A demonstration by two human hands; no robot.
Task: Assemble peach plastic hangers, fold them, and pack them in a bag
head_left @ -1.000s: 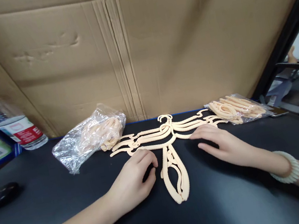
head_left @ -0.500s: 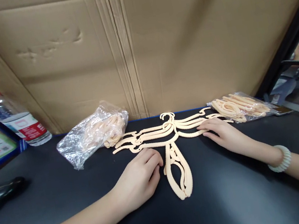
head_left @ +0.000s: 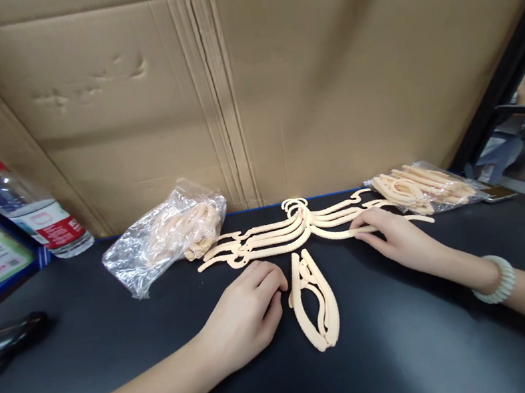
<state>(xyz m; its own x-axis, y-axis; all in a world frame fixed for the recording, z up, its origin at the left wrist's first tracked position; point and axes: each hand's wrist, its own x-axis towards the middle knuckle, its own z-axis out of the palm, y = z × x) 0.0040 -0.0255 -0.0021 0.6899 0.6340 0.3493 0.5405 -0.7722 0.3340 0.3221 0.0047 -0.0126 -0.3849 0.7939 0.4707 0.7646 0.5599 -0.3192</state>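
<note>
On black table (head_left: pixel 397 355), right hand (head_left: pixel 387 233) pinches one spread hanger (head_left: pixel 331 234), seemingly for adjusting, needing gentle pressure next, while left hand (head_left: pixel 246 311) curls, grip unclear, beside a folded hanger (head_left: pixel 331 303).

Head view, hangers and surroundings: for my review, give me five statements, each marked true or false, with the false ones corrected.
1. The folded hanger lies between the left hand and the right hand. True.
2. The left hand's fingers are stretched out straight. False: they are curled.
3. The right hand's fingers are on the front unfolded hanger. True.
4. The bottle has a blue cap. False: the bottle's cap is red.
5. A bracelet circles the left wrist. False: it is on the right wrist.
</note>
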